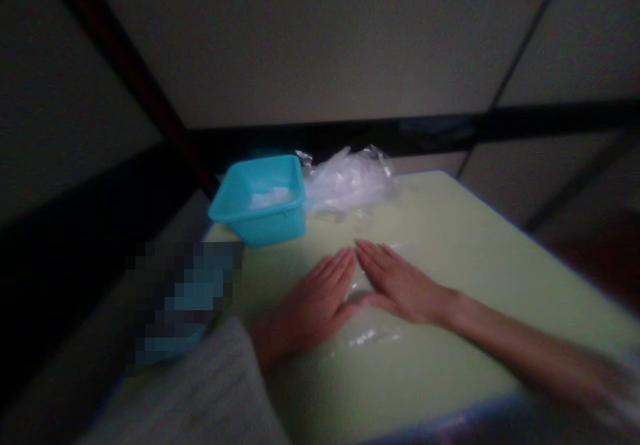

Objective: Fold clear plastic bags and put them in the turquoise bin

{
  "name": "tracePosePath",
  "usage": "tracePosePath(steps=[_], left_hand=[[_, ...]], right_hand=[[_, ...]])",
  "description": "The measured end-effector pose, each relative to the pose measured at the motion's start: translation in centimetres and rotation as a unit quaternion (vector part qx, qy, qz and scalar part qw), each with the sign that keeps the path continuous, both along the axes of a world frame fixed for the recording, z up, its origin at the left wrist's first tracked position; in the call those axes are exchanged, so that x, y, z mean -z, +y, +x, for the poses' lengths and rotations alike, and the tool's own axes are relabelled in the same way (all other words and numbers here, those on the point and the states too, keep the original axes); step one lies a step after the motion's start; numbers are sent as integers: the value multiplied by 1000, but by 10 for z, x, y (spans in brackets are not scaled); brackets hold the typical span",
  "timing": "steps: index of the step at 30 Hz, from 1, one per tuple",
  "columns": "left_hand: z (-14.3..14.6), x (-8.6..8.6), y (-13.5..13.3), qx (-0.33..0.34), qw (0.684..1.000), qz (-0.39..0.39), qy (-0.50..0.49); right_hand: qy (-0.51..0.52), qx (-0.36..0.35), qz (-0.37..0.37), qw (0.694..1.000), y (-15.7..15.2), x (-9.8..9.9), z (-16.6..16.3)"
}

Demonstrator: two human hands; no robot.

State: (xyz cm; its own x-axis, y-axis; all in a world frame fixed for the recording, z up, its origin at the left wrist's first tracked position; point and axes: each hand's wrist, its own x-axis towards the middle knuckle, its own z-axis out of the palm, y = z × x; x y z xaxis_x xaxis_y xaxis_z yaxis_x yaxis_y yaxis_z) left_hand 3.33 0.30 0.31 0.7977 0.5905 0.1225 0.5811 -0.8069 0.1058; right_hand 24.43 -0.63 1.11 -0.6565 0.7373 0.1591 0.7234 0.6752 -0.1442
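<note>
A clear plastic bag point(367, 337) lies flat on the pale yellow-green table point(450, 245), its shine showing between and below my hands. My left hand point(320, 295) rests palm down on it, fingers stretched forward. From the right, my right hand point(400, 281) lies flat on the same bag. The fingertips of both hands come close together, and the thumbs meet or nearly meet. Part of the bag is hidden under my palms, so whether it holds anything I cannot tell.
Toward the back left stands a turquoise plastic basket point(273, 225) with white pieces inside. Beside it is a heap of crumpled clear plastic bags point(353, 181). A blurred-out object point(195, 298) lies at the table's left edge. Behind the table rises a panelled wall point(340, 45).
</note>
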Motion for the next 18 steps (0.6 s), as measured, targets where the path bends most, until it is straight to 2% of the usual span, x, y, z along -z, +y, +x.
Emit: tracePosePath(steps=[3, 8, 18], left_hand=[[0, 1, 1, -1, 1000, -3, -1], [0, 2, 2, 1, 1000, -5, 11], [-1, -2, 1, 1, 1000, -28, 6]], right_hand=[[-15, 4, -11, 1000, 1, 5, 1], [-11, 28, 12, 999, -2, 7, 10], [-19, 70, 56, 996, -4, 15, 52]])
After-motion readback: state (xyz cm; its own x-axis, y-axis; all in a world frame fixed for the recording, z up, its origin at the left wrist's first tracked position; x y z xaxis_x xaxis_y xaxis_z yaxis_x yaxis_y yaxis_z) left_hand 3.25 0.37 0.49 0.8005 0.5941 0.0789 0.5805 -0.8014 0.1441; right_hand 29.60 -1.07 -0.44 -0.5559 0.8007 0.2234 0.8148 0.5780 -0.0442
